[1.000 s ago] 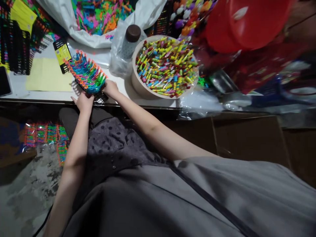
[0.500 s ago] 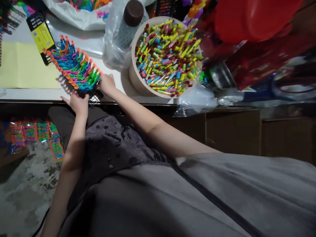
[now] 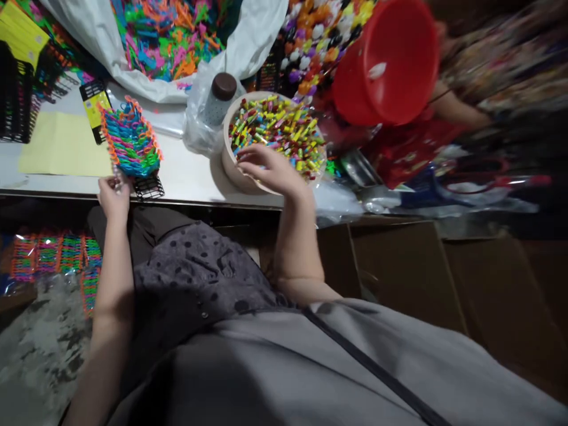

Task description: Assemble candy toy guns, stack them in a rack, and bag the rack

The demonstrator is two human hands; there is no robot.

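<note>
A black plastic grid card (image 3: 149, 188) lies on the table, loaded with rows of bright blue, green, pink and orange plastic pieces (image 3: 133, 142). At its near left corner is my left hand (image 3: 114, 195). Its fingers are pinched together around something small that I cannot make out. My right hand (image 3: 277, 168) hovers over the near rim of a pale round tub (image 3: 227, 148), fingers bent and apart, with nothing visible in them. Small yellow, red and blue wrapped sticks (image 3: 284, 127) fill the tub.
Behind stands a bottle with a brown lid (image 3: 224, 87) in clear plastic. A white sack (image 3: 248, 47) holds colourful plastic pieces. To the right, another person's arm (image 3: 461, 109) is near a tilted red bucket (image 3: 355, 89). Pale yellow paper (image 3: 62, 145) lies at left.
My right hand has left the loaded card and moved right to the tub. My left hand has shifted to the card's left corner, its fingers now closed. The red bucket has tilted and the view has shifted.
</note>
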